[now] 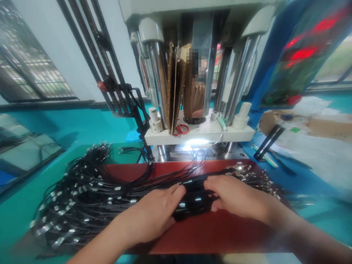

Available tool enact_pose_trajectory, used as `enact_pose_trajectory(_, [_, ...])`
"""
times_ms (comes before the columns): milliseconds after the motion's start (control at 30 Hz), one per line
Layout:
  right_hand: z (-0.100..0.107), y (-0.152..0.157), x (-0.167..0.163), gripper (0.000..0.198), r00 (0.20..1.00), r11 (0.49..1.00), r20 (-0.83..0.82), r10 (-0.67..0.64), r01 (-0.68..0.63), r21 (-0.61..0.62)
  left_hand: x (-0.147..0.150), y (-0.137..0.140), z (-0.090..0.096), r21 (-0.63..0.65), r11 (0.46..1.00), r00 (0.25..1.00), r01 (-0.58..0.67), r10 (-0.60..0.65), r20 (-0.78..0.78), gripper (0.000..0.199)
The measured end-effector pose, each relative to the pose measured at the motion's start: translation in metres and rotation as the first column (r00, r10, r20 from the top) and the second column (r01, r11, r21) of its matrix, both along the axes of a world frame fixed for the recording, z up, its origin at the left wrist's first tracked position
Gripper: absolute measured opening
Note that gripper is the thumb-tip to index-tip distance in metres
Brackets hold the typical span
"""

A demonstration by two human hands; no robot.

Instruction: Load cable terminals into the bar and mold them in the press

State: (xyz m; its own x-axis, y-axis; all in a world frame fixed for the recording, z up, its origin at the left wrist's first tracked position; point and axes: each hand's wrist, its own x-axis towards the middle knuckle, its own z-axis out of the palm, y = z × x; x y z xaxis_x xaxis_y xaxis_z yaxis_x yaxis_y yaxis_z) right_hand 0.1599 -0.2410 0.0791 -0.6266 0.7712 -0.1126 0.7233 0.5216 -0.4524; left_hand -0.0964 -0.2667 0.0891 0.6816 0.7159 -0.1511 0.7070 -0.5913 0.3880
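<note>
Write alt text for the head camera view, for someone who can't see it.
A person's bare left hand and bare right hand grasp a bundle of thin black cables with shiny bits over a flat reddish-brown board. More black cables spread leftward; behind stands a large off-white metal machine.

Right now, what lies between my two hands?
In the head view, a stretch of black cables with small pale bits lies between the left hand and the right hand.
</note>
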Motion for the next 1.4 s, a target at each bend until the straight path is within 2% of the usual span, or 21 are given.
enact_pose_trajectory(267, [0.006, 0.007, 0.002, 0.015, 0.996, 0.969, -0.050, -0.076, 0.062, -0.240, -0.002, 0.007, 0.008, -0.123, 0.992, 0.995, -0.034, 0.045, 0.091, 0.033])
enact_pose_trajectory(333, [0.011, 0.008, 0.002, 0.014, 0.995, 0.974, -0.065, -0.070, 0.054, -0.221, -0.002, 0.008, 0.010, -0.117, 0.991, 0.988, -0.064, 0.079, 0.132, 0.029])
enact_pose_trajectory(400, [0.017, 0.008, 0.005, 0.009, 0.996, 0.996, -0.071, -0.051, 0.045, -0.078, -0.003, 0.010, 0.013, -0.104, 0.988, 0.971, -0.113, 0.132, 0.199, 0.023])
enact_pose_trajectory(467, [0.021, 0.009, 0.014, 0.005, 0.997, 0.985, -0.061, -0.049, 0.059, 0.164, -0.005, 0.011, 0.018, -0.145, 0.978, 0.936, -0.153, 0.190, 0.295, 0.019])
enact_pose_trajectory(533, [0.018, 0.014, 0.032, 0.012, 0.995, 0.916, -0.016, -0.100, 0.099, 0.388, -0.009, 0.013, 0.023, -0.249, 0.955, 0.892, -0.161, 0.249, 0.379, 0.019])
enact_pose_trajectory(600, [0.009, 0.022, 0.055, 0.015, 0.977, 0.824, 0.052, -0.205, 0.143, 0.549, -0.015, 0.013, 0.027, -0.325, 0.934, 0.867, -0.150, 0.282, 0.411, 0.021])
enact_pose_trajectory(667, [0.000, 0.029, 0.076, 0.013, 0.951, 0.757, 0.107, -0.290, 0.159, 0.634, -0.016, 0.010, 0.029, -0.325, 0.935, 0.889, -0.141, 0.265, 0.374, 0.019])
enact_pose_trajectory(767, [-0.004, 0.031, 0.089, 0.015, 0.944, 0.734, 0.157, -0.292, 0.116, 0.670, 0.003, 0.000, 0.023, -0.294, 0.949, 0.941, -0.110, 0.195, 0.276, 0.016])
enact_pose_trajectory(833, [0.000, 0.026, 0.083, 0.017, 0.955, 0.742, 0.197, -0.222, 0.035, 0.669, 0.035, -0.006, 0.013, -0.374, 0.925, 0.939, -0.064, 0.183, 0.292, 0.022])
enact_pose_trajectory(900, [0.006, 0.018, 0.071, 0.019, 0.961, 0.753, 0.245, -0.128, -0.066, 0.654, 0.078, -0.006, -0.001, -0.501, 0.865, 0.864, -0.026, 0.271, 0.424, 0.030])
enact_pose_trajectory(933, [0.009, 0.014, 0.066, 0.020, 0.960, 0.758, 0.265, -0.085, -0.110, 0.643, 0.100, -0.004, -0.007, -0.630, 0.776, 0.818, 0.022, 0.349, 0.458, 0.032])
enact_pose_trajectory(1000, [0.016, 0.007, 0.063, 0.026, 0.964, 0.748, 0.263, -0.030, -0.152, 0.646, 0.134, 0.005, -0.018, -0.834, 0.537, 0.692, 0.126, 0.555, 0.462, 0.035])
enact_pose_trajectory(1033, [0.021, 0.005, 0.065, 0.033, 0.973, 0.735, 0.228, -0.024, -0.137, 0.664, 0.145, 0.009, -0.021, -0.848, 0.497, 0.635, 0.183, 0.599, 0.487, 0.035])
enact_pose_trajectory(1067, [0.027, 0.004, 0.071, 0.044, 0.987, 0.723, 0.158, -0.036, -0.083, 0.685, 0.150, 0.013, -0.023, -0.838, 0.490, 0.583, 0.240, 0.618, 0.528, 0.035])
enact_pose_trajectory(1133, [0.041, 0.003, 0.086, 0.062, 0.987, 0.715, -0.116, -0.108, 0.158, 0.681, 0.147, 0.016, -0.023, -0.789, 0.518, 0.486, 0.330, 0.623, 0.612, 0.034])
enact_pose_trajectory(1200, [0.056, 0.004, 0.100, 0.067, 0.877, 0.706, -0.437, -0.199, 0.437, 0.557, 0.136, 0.015, -0.021, -0.750, 0.542, 0.426, 0.379, 0.618, 0.661, 0.035])
enact_pose_trajectory(1267, [0.066, 0.004, 0.104, 0.054, 0.732, 0.683, -0.624, -0.272, 0.604, 0.410, 0.127, 0.012, -0.018, -0.742, 0.546, 0.409, 0.389, 0.620, 0.670, 0.037])
enact_pose_trajectory(1300, [0.069, 0.004, 0.101, 0.046, 0.692, 0.695, -0.656, -0.303, 0.631, 0.344, 0.124, 0.011, -0.018, -0.742, 0.547, 0.407, 0.388, 0.620, 0.670, 0.037])
enact_pose_trajectory(1333, [0.070, 0.003, 0.096, 0.041, 0.686, 0.730, -0.647, -0.332, 0.621, 0.284, 0.124, 0.010, -0.017, -0.737, 0.552, 0.404, 0.390, 0.617, 0.676, 0.037])
enact_pose_trajectory(1400, [0.070, 0.002, 0.081, 0.041, 0.754, 0.863, -0.577, -0.313, 0.480, 0.160, 0.126, 0.011, -0.017, -0.716, 0.572, 0.388, 0.401, 0.602, 0.698, 0.034])
